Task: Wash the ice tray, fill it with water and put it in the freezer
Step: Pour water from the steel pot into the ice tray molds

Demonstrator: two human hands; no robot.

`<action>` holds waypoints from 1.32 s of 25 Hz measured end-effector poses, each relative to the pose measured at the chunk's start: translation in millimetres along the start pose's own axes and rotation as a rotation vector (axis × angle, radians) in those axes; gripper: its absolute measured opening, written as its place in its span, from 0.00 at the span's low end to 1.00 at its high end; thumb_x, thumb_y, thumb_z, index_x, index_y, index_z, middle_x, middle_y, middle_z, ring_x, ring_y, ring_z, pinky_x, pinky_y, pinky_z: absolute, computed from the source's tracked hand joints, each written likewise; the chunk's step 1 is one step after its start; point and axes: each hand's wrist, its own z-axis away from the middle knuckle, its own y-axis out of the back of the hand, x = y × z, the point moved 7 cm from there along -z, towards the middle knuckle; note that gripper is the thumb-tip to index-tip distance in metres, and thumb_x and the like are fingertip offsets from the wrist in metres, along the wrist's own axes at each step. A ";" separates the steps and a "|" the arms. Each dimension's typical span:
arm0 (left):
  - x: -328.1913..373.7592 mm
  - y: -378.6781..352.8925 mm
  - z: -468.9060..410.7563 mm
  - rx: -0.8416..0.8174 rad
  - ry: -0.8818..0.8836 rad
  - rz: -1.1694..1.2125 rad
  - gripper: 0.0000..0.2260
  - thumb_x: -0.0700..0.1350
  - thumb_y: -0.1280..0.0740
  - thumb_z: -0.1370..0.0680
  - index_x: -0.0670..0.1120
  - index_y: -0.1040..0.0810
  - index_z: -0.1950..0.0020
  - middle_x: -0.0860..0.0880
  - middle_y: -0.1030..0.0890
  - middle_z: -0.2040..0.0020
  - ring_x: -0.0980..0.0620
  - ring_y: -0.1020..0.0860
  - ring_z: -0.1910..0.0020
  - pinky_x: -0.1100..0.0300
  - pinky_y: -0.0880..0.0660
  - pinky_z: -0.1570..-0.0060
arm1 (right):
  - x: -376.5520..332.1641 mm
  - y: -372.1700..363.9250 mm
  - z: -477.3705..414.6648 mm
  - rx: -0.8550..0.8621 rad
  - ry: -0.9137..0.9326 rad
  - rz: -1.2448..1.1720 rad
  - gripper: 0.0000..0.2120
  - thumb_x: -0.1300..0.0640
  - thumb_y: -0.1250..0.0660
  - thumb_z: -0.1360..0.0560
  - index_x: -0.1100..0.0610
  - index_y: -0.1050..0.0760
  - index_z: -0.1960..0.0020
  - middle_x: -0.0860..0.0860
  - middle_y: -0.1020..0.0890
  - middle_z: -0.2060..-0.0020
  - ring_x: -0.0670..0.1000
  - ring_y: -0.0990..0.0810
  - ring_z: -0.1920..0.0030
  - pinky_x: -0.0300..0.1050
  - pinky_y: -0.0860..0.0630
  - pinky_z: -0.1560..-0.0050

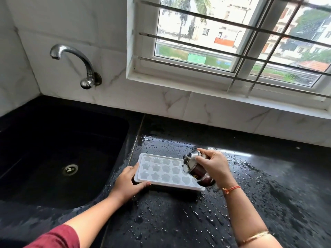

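Observation:
A white ice tray (161, 170) with star-shaped cells lies flat on the wet black counter (179, 221), just right of the sink. My left hand (128, 182) grips the tray's near left corner, thumb on its top edge. My right hand (214, 166) holds a small steel-lidded dark jug (194, 169), tilted with its lid end over the tray's right cells. The cells look glossy; I cannot tell how full they are.
A black sink (59, 158) with a metal drain lies to the left. A chrome tap (75, 63) juts from the marble wall above it. A barred window (232, 42) stands behind the counter. Water drops cover the counter.

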 end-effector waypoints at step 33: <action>-6.1 -2.3 -3.7 -0.004 -0.023 -0.029 0.48 0.72 0.39 0.46 0.53 0.37 0.28 0.55 0.28 0.46 0.57 0.27 0.46 0.67 0.34 0.49 | -2.1 2.0 -25.7 0.017 0.021 0.097 0.17 0.59 0.30 0.30 0.59 0.22 0.42 0.65 0.18 0.53 0.61 0.19 0.52 0.56 0.22 0.49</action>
